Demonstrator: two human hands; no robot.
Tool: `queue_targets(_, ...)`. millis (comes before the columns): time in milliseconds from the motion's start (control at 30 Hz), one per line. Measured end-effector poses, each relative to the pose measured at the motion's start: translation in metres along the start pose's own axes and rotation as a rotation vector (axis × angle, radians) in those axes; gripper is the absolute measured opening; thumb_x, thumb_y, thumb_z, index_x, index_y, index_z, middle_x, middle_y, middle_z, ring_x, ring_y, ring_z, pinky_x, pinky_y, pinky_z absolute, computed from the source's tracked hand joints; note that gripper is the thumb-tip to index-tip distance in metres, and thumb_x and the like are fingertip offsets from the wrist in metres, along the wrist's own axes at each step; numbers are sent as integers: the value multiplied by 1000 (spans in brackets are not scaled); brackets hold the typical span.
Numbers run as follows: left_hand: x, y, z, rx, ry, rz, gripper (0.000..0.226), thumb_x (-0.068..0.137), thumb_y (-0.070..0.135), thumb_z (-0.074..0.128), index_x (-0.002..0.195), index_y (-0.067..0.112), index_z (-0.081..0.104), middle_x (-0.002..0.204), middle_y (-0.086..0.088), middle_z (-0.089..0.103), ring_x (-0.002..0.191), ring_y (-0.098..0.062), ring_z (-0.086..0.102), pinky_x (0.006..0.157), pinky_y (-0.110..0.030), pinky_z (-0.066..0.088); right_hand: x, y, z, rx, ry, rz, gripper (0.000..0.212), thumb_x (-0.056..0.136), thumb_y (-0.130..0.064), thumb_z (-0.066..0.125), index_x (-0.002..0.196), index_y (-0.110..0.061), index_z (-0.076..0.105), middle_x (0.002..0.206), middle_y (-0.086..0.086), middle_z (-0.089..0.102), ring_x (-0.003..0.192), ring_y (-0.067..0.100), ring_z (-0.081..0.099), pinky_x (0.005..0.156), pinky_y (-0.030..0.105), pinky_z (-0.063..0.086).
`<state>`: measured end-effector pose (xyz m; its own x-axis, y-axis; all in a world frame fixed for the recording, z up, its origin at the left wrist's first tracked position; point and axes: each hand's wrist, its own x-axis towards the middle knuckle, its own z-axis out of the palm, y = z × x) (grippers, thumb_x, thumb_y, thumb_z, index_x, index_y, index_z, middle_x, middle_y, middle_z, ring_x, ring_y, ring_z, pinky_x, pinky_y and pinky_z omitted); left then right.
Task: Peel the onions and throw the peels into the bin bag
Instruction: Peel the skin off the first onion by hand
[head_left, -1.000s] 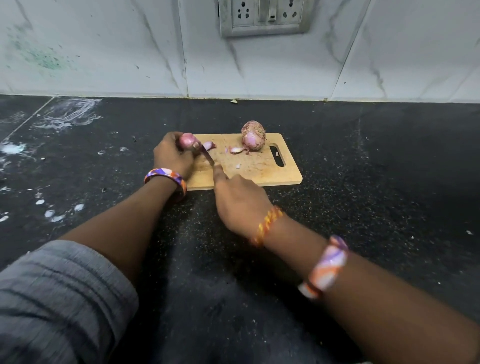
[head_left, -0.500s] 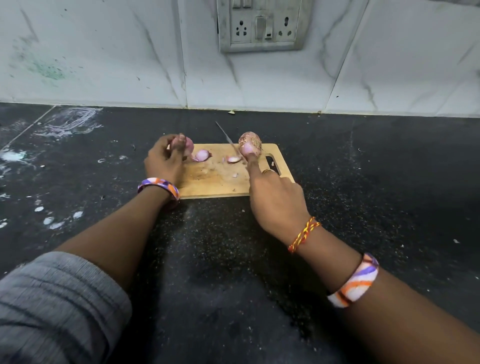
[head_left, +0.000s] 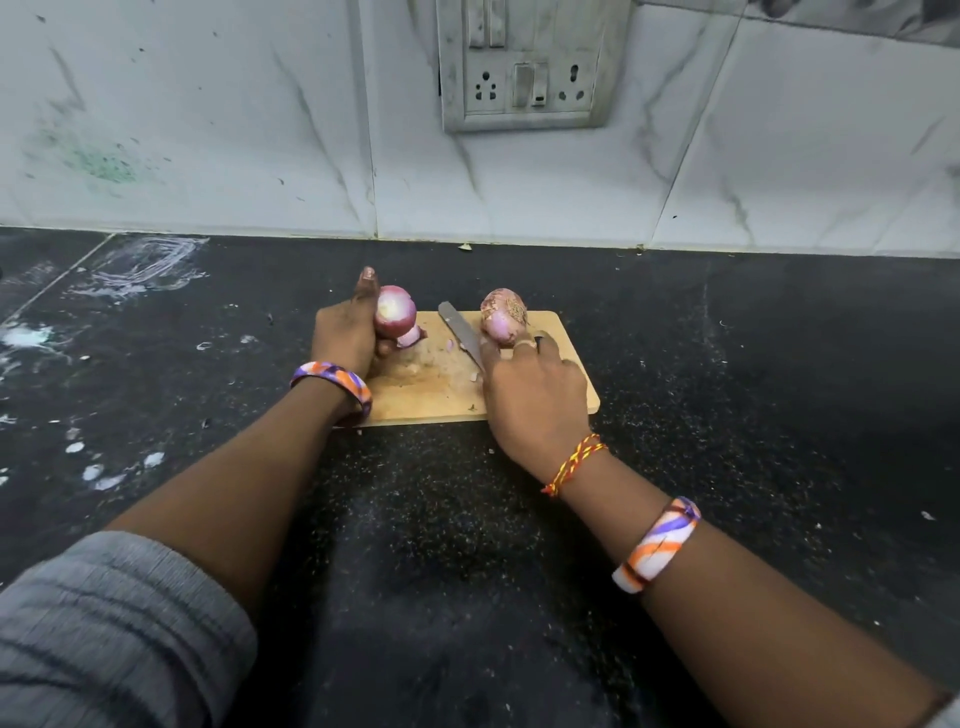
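My left hand (head_left: 347, 332) grips a red onion (head_left: 396, 310) with a cut pale top, just above the left end of the wooden cutting board (head_left: 426, 389). A loose piece of peel (head_left: 410, 338) hangs under it. My right hand (head_left: 535, 395) holds a knife (head_left: 460, 335) whose blade lies flat on the board, pointing away from me. A second onion (head_left: 503, 316), still in its dry skin, stands on the board just past my right fingers. Small peel bits (head_left: 450, 345) lie on the board. No bin bag is in view.
The board sits on a black speckled counter (head_left: 727, 415) with white smears and crumbs at the left (head_left: 93, 473). A tiled wall with a socket plate (head_left: 524, 78) closes off the back.
My right hand has lowered the knife from pointing up beside the second onion to lying flat on the board. My left hand has turned its onion so the cut top shows.
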<state>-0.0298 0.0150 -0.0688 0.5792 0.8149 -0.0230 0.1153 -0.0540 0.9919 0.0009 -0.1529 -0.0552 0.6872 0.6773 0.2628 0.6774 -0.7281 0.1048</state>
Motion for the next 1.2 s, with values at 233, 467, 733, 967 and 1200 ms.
queue_targets(233,6,-16,-7,-20,-203,91,42,93,48,35,74,22,63,54,-2,63,43,-12,56,52,-24,50,35,-39,18,1380,-91,92,59,86,-5,60,140,-8,38,122,-2,53,95,2,54,81,7,46)
queue_targets(467,5,-22,-12,-57,-344,256,19,95,18,43,101,22,61,104,-10,61,89,-25,63,79,-33,57,45,-42,41,1796,-5,271,35,82,10,57,116,1,56,115,13,60,91,14,61,75,23,55)
queue_targets(733,-3,-20,-13,-187,-284,142,14,93,5,46,96,8,60,81,-4,63,57,-5,66,61,-18,57,45,-43,44,1704,77,263,32,79,3,65,110,-4,63,118,6,61,103,12,58,89,25,51)
queue_targets(967,-7,-20,-13,-130,-208,183,16,80,1,64,95,6,68,57,8,68,53,-5,65,59,-17,56,48,-43,48,1701,127,315,33,80,0,65,113,-7,63,134,12,52,119,22,53,99,41,47)
queue_targets(1200,-3,-25,-14,-33,-125,196,13,81,0,62,87,6,71,47,13,64,48,-5,63,59,-21,58,44,-41,44,1606,88,241,48,74,4,69,121,1,57,119,13,62,103,11,56,95,24,46)
